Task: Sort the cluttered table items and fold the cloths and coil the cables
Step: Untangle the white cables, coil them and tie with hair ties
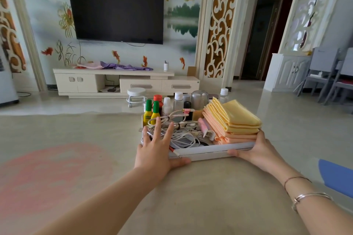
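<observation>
- White tray [212, 151]: rests on the beige table surface [200, 196], just right of frame centre, loaded with sorted items.
- Left hand [155, 150]: at the tray's 8 o'clock corner. Fingers straight and spread over the tangled white cables [181, 135]; thumb lies along the tray's near rim. Nothing is gripped.
- Right hand [256, 149]: at the tray's 4 o'clock corner. Thumb curls over the near rim and the fingers pass behind the corner, gripping the tray.
- Folded cloths [235, 120]: yellow stacked on orange, at the tray's 2 o'clock side, touching the cables' plugs.
- Bottles [168, 107]: upright along the tray's 12 o'clock edge; two yellow with green caps [151, 113] at 11 o'clock.
- Television [116, 11]: wall-mounted, at 12 o'clock beyond the tray.
</observation>
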